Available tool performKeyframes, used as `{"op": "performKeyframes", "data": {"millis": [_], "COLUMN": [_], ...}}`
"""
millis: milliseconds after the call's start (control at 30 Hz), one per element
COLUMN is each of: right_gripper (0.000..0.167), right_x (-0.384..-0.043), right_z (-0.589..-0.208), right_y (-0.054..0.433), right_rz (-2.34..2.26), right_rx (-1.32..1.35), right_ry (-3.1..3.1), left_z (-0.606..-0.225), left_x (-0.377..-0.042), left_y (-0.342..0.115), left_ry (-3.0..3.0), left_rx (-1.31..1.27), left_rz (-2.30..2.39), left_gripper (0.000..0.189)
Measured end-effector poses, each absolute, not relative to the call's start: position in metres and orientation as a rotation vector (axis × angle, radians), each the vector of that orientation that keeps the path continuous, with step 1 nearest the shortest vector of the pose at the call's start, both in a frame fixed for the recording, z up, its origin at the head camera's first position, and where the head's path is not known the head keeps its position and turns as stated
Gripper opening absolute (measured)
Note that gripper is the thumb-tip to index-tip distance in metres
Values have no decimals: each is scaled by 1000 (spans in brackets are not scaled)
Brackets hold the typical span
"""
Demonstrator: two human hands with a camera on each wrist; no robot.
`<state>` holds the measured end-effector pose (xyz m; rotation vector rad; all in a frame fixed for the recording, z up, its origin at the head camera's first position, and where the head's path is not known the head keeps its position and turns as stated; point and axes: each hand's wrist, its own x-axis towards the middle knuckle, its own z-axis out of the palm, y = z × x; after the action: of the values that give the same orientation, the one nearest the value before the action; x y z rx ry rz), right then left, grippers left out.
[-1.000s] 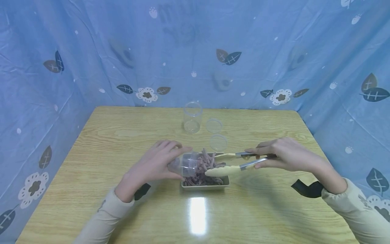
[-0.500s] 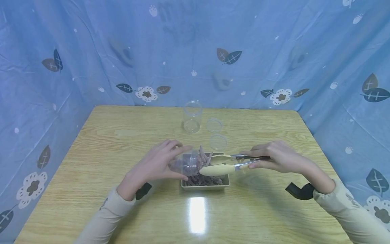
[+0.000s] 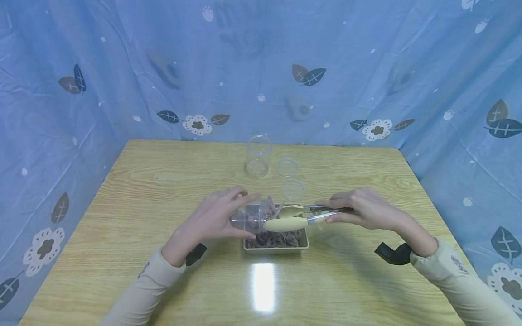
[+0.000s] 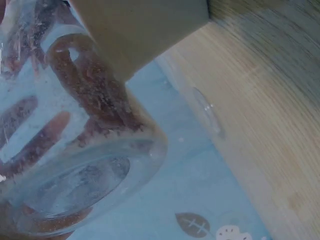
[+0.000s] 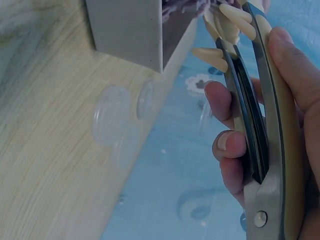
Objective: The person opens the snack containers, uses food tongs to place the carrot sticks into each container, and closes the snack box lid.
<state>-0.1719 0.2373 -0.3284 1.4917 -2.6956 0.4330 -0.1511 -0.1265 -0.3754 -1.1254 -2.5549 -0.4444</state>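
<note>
My left hand (image 3: 218, 216) grips a clear plastic jar (image 3: 248, 218), tipped on its side over a beige rectangular box (image 3: 277, 250), its mouth facing right. Purplish-brown strips (image 4: 90, 85) lie inside the jar, and more strips (image 3: 277, 239) fill the box. In my right hand (image 3: 369, 210) is a pair of tongs (image 5: 265, 165) with cream tips and metal arms. The tong tips sit at the jar's mouth around a clump of strips (image 3: 270, 208); whether they squeeze it firmly I cannot tell.
Behind the box a second clear jar (image 3: 258, 156) stands upright and uncovered. Two clear round lids (image 3: 287, 167) lie flat beside it on the wooden table (image 3: 171, 181). A blue patterned curtain (image 3: 261, 68) hangs along the back and sides.
My right hand has moved left with the tongs, bringing their tips together at the jar's mouth. The clump of strips there has gone further into the jar. My left hand keeps the jar nearly still.
</note>
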Motion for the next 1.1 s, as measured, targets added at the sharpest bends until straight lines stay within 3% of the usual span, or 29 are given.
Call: {"op": "performKeyframes", "data": {"millis": [1100], "right_gripper": [40], "right_x": [-165], "right_z": [-318], "right_y": [197], "right_rz": [360], "right_rx": [1520], "right_ry": [-2540], "left_z": [-371], "left_x": [-150], "left_y": [-109], "left_ry": [-2657], "left_rx": [-1110], "left_rz": [-568], "left_gripper": [90]}}
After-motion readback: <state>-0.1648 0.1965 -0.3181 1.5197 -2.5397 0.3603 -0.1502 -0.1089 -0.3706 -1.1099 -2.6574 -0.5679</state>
